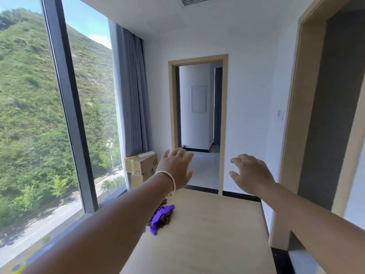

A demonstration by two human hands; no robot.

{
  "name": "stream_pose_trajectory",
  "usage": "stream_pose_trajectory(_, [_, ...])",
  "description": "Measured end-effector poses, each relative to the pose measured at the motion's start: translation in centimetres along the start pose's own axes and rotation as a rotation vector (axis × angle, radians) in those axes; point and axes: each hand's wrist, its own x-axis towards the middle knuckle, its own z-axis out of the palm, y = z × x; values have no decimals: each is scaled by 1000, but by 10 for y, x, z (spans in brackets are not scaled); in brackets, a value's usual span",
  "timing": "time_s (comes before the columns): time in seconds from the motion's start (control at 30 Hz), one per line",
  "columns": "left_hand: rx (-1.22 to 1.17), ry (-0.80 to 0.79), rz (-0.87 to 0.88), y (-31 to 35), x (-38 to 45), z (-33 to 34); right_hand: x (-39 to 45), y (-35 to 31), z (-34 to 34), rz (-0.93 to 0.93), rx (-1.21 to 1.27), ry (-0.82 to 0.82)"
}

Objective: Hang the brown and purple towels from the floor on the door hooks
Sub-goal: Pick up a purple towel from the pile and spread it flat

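Observation:
A purple towel (161,217) lies crumpled on the pale beige floor (207,234), tangled with a brown towel (165,221) that shows only in part beneath it and behind my left wrist. Both arms stretch forward above the floor. My left hand (175,167), with a bangle on the wrist, hangs in the air above and beyond the towels, fingers spread and relaxed. My right hand (250,173) is raised at the same height to the right, fingers loosely bent, holding nothing. No door hooks are in view.
A tall window (39,115) with a dark frame fills the left side, with a grey curtain (130,95) in the corner. Stacked cardboard boxes (140,167) stand under the curtain. An open doorway (199,123) lies straight ahead. A second wooden door frame (296,115) rises at right.

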Motion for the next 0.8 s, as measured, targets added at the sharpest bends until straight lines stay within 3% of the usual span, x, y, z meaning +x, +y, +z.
stream_pose_trajectory(0.57, [-136, 30, 139, -33, 187, 139, 141, 58, 86, 226, -66, -91])
stream_pose_trajectory(0.8, [-151, 39, 200, -33, 237, 183, 192, 63, 133, 224, -134, -105])
